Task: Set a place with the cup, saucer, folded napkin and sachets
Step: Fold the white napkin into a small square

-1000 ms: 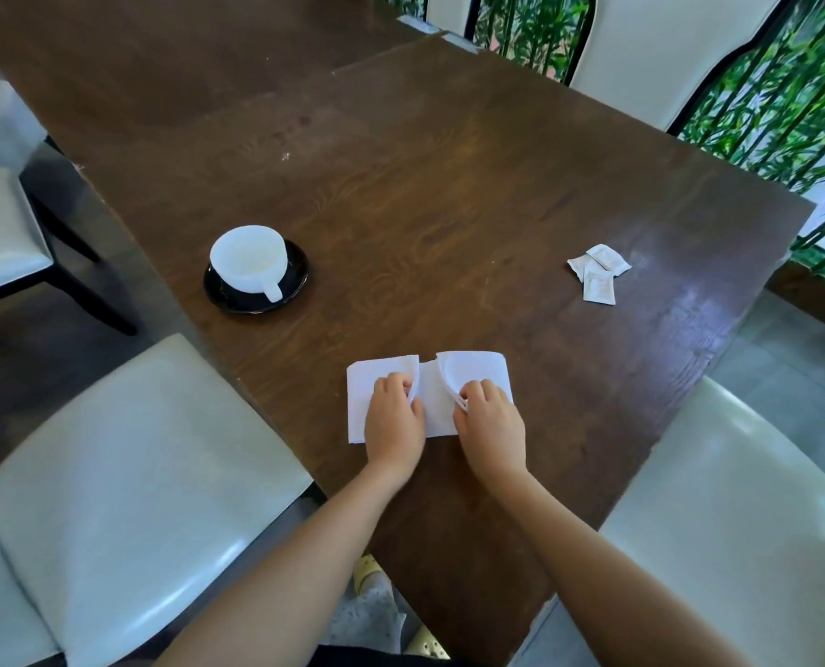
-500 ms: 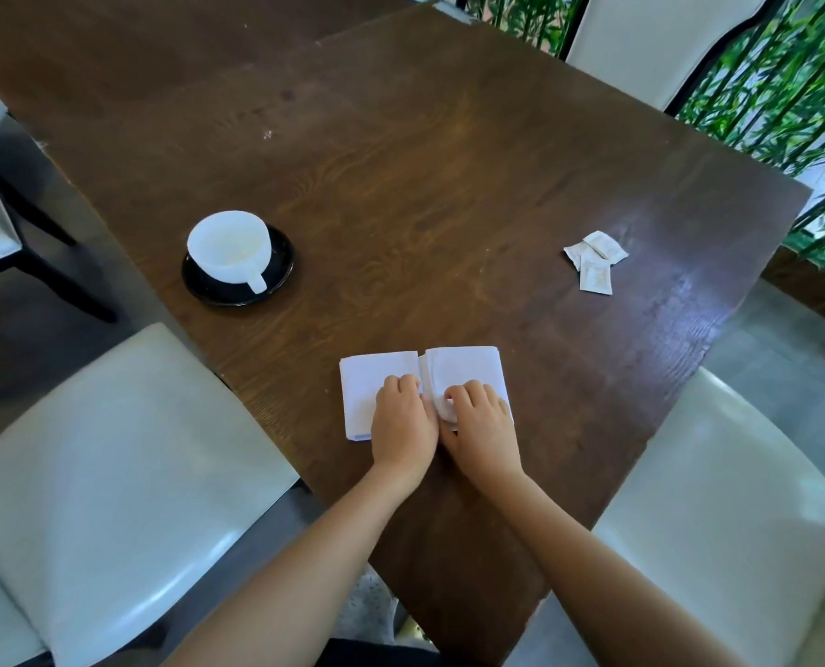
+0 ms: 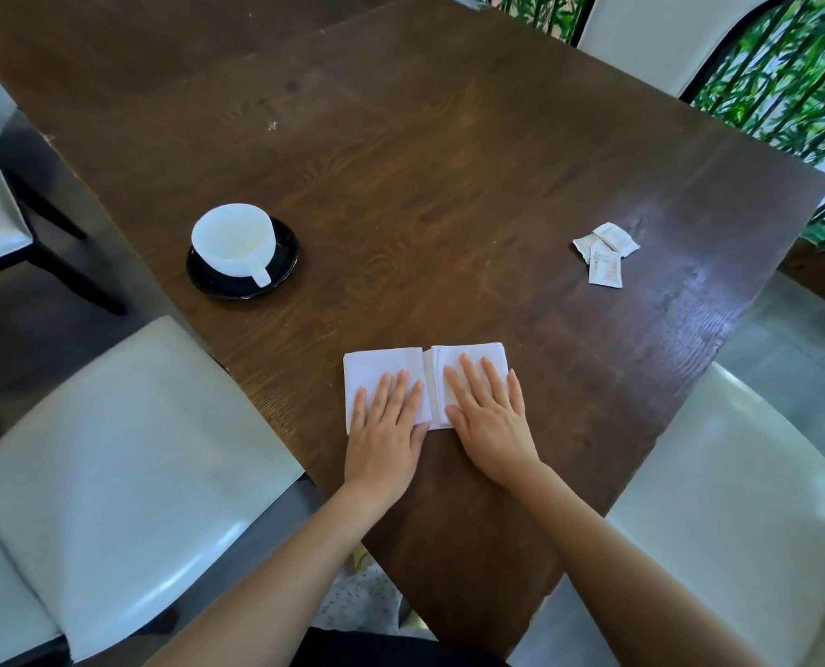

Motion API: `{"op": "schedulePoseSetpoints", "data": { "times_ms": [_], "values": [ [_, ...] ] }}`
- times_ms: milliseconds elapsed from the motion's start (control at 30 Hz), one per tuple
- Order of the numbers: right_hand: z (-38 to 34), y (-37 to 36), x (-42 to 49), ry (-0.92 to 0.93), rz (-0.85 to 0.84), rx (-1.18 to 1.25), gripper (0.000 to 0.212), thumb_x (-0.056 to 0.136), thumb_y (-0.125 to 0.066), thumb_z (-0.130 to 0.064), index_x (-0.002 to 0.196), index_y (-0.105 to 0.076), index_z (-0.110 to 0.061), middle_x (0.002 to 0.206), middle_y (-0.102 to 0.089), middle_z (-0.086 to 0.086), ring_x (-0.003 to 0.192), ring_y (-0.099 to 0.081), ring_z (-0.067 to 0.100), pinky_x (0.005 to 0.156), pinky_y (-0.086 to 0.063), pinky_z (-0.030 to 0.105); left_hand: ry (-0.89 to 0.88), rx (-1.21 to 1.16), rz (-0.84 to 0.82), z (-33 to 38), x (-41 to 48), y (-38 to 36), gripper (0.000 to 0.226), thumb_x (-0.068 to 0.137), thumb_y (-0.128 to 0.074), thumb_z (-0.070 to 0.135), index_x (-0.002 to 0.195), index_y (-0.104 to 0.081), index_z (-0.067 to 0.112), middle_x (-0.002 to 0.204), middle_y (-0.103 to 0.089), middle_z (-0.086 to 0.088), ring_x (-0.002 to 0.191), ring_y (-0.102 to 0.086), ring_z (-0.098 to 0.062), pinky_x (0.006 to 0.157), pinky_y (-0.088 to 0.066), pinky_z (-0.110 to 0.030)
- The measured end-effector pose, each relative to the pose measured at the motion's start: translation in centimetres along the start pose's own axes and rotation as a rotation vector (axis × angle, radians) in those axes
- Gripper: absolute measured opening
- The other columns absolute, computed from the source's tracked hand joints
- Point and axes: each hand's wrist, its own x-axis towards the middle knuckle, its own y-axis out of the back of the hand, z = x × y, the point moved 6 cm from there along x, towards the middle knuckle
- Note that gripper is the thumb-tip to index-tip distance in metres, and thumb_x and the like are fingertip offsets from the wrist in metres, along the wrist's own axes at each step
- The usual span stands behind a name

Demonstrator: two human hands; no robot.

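A white napkin lies near the front edge of the dark wooden table, with a fold line down its middle. My left hand rests flat on its left half, fingers spread. My right hand lies flat on its right half, palm down. A white cup stands on a black saucer to the left, handle pointing toward me. Three white sachets lie in a loose pile at the right.
White cushioned chairs stand at the front left, at the front right and at the far side. Green bamboo fills the windows behind the table's far right edge.
Both hands have gone from pinching the napkin's middle flaps with curled fingers to lying flat on it. The raised flaps are now pressed down and the napkin lies flat.
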Motion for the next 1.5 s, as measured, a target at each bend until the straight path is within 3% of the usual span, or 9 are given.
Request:
{"op": "schedulePoseSetpoints", "data": {
  "times_ms": [200,367,667,833,967,1067,1200,1367,1500],
  "values": [
    [0.5,0.0,-0.2,-0.012,-0.011,-0.053,0.056,0.094,-0.011,-0.05,0.148,-0.002,-0.035,0.16,0.001,-0.008,0.146,0.011,0.016,0.116,0.013,0.044,-0.05,0.046,-0.021,-0.5,-0.4,-0.3,0.065,0.088,0.008,0.051,0.148,-0.002,0.026,0.159,0.0,0.002,0.145,0.009,-0.018,0.119,0.007,-0.043],
    [-0.2,0.8,0.5,0.041,0.018,-0.052,0.06,0.093,-0.024,-0.042,0.149,-0.002,-0.031,0.16,0.003,-0.007,0.147,0.009,0.018,0.114,0.014,0.043,-0.067,0.046,-0.029,-0.6,-0.5,-0.4,0.07,0.084,0.021,0.053,0.147,0.006,0.027,0.158,0.004,0.002,0.145,0.012,-0.018,0.119,0.006,-0.044],
    [-0.2,-0.1,1.4,0.143,-0.049,-0.108,0.057,0.096,-0.011,-0.046,0.144,0.016,-0.032,0.152,0.022,-0.011,0.143,0.022,0.017,0.114,0.014,0.045,-0.058,0.101,-0.056,-0.9,-0.4,-0.6,0.064,0.085,0.018,0.053,0.144,0.014,0.028,0.159,0.007,0.003,0.145,0.014,-0.018,0.115,0.013,-0.051],
    [-0.1,-0.1,1.5,0.139,-0.057,-0.106,0.056,0.096,-0.01,-0.048,0.143,0.017,-0.033,0.149,0.025,-0.013,0.143,0.021,0.017,0.115,0.013,0.046,-0.1,0.05,-0.098,-1.2,0.1,-0.5,0.059,0.093,-0.007,0.053,0.145,0.009,0.031,0.159,0.008,0.006,0.145,0.014,-0.015,0.111,0.018,-0.05],
    [-0.1,-0.1,1.6,0.141,-0.082,-0.089,0.057,0.096,-0.01,-0.048,0.144,0.017,-0.033,0.155,0.021,-0.012,0.144,0.021,0.017,0.114,0.016,0.046,0.048,-0.326,0.176,-2.9,0.0,2.8,0.04,0.095,-0.044,0.029,0.132,-0.048,0.017,0.148,-0.039,-0.006,0.137,-0.032,-0.024,0.111,-0.024,-0.043],
    [-0.2,0.0,1.6,0.145,-0.082,-0.083,0.057,0.096,-0.01,-0.048,0.146,0.014,-0.032,0.157,0.016,-0.009,0.144,0.022,0.017,0.113,0.018,0.045,0.429,-0.518,0.319,-5.9,-0.6,4.3,0.045,0.084,-0.063,0.021,0.126,-0.049,0.009,0.131,-0.052,-0.013,0.118,-0.047,-0.027,0.093,-0.042,-0.036],
    [-0.3,0.9,1.3,0.102,-0.015,0.025,0.062,0.096,-0.025,-0.046,0.149,0.0,-0.026,0.159,0.006,-0.009,0.146,0.012,0.015,0.115,0.014,0.042,0.603,-0.625,0.073,-6.6,0.5,4.1,0.062,0.079,-0.07,0.019,0.132,-0.039,0.008,0.128,-0.05,-0.014,0.111,-0.053,-0.027,0.083,-0.048,-0.034],
    [1.0,2.4,0.2,-0.071,0.134,0.066,0.059,0.094,-0.033,-0.05,0.146,-0.017,-0.028,0.159,-0.01,-0.002,0.147,-0.004,0.019,0.114,0.011,0.038,0.619,-0.615,-0.102,-6.5,1.2,4.5,0.051,0.076,-0.072,0.015,0.117,-0.043,0.008,0.115,-0.057,-0.013,0.1,-0.059,-0.027,0.077,-0.053,-0.037],
    [1.9,1.4,-0.8,-0.123,0.049,0.057,0.063,0.092,-0.037,-0.053,0.146,-0.016,-0.029,0.16,-0.004,0.001,0.147,0.0,0.024,0.115,0.01,0.041,0.608,-0.707,-0.118,-5.8,0.8,4.3,0.041,0.078,-0.068,0.01,0.112,-0.046,0.009,0.114,-0.059,-0.013,0.099,-0.059,-0.025,0.075,-0.052,-0.033]
  ]
}}
